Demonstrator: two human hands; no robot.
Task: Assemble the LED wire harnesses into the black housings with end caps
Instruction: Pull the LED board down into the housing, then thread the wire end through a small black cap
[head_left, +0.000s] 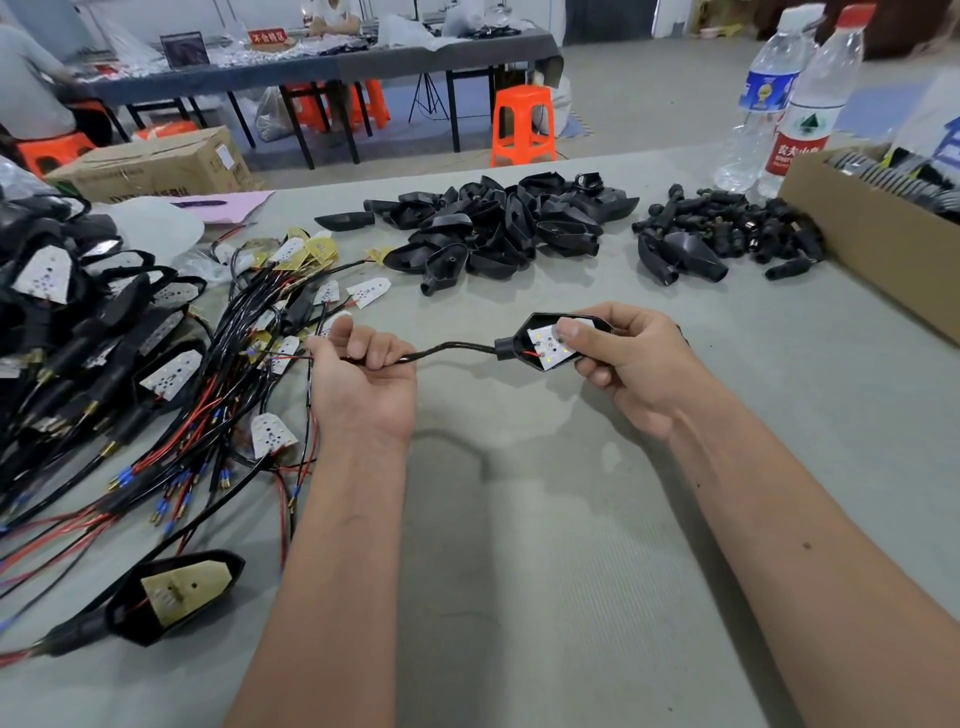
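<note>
Pinching black housing (545, 347) in right hand (631, 358), left hand (363, 374) gripping its cable (449, 349), bare table (545, 519) below.

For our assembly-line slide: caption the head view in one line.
Right hand presses LED board into black housing; left hand grips its cable.

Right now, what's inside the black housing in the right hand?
Inside the black housing lies a white LED board with a red wire at its neck end. The right hand thumb covers the board's far end.
</note>
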